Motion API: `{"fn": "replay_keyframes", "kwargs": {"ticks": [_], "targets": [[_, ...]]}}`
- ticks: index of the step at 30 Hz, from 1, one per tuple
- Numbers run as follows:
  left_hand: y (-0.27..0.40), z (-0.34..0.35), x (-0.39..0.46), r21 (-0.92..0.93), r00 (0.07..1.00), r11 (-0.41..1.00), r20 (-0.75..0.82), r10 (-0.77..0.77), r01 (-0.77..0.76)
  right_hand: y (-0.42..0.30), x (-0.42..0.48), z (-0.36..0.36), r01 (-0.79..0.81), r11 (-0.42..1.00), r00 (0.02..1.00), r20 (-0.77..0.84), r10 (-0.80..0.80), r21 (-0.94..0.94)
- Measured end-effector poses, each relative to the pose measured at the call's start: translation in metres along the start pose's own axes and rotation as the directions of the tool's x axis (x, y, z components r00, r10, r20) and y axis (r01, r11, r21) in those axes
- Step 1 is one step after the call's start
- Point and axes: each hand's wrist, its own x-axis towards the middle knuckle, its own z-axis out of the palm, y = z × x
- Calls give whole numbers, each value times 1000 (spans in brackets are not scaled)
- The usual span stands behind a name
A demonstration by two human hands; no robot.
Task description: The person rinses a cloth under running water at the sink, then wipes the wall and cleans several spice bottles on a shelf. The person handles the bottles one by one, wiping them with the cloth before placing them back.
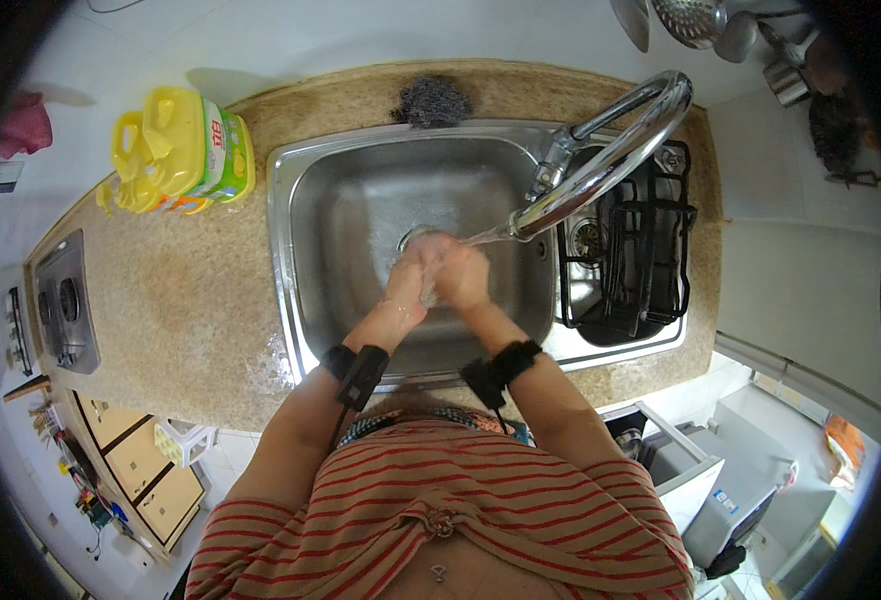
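My left hand point(409, 276) and my right hand point(461, 271) come together over the steel sink basin point(350, 322). They are wet and blurred, and the fingers overlap. A thin stream of water point(485, 236) runs onto them from the chrome faucet point(598, 187), whose curved spout reaches in from the right. Something pale and shiny shows between the palms; whether it is water or a clear object, I cannot tell. Just beyond the fingers, part of the round drain point(408, 238) is visible, the rest being hidden by my hands.
Right of the basin, a black wire rack point(635, 255) sits over a smaller sink bowl. A dark scouring pad point(433, 102) lies on the stone counter point(177, 300) behind the basin. Yellow detergent jugs point(185, 150) stand at the back left. A gas hob point(69, 304) is farther left.
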Motion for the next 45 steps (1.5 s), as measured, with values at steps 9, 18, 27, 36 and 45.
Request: {"fn": "replay_keyframes", "kwargs": {"ticks": [9, 18, 27, 36, 45], "targets": [[-29, -58, 17, 12, 995, 1000, 94, 15, -16, -16, -25, -10, 69, 981, 995, 54, -80, 184], [33, -11, -26, 434, 997, 901, -66, 33, -1, 72, 15, 4, -520, 448, 837, 331, 435, 727], [4, -45, 3, 237, 993, 971, -118, 7, 21, -15, -3, -9, -16, 891, 992, 121, -44, 454], [-4, -4, 14, -102, 996, 994, -82, -45, 37, -2, 7, 3, 27, 999, 983, -182, -33, -39], [-19, -22, 3, 217, 995, 974, -59, 81, -66, 19, -4, 14, -184, 979, 979, 74, 191, -87]]}}
